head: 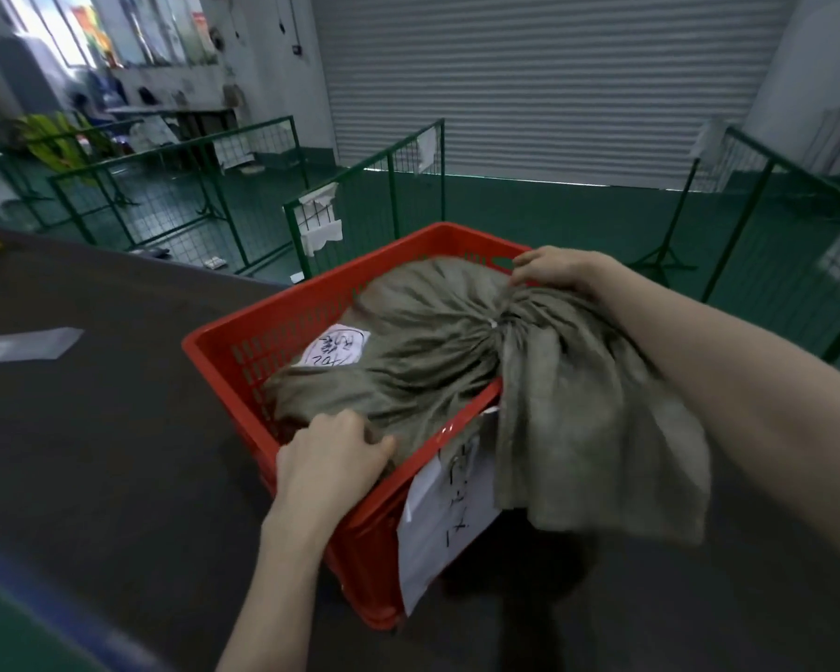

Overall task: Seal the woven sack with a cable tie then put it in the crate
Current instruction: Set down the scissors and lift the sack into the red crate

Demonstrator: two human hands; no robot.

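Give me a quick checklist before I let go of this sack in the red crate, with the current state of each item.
1. Neck tied: a small white tie shows at the gathered neck of the sack. Ok.
2. Tie pulled tight: cannot tell, too small.
3. Sack body inside the crate: ok, it lies within the walls.
4. Loose sack top inside: not ok, the flap hangs over the near rim.
5. Hands placed: left hand on the near edge of the sack, right hand at the far side. Ok.
6. Sack label readable: ok, facing up.
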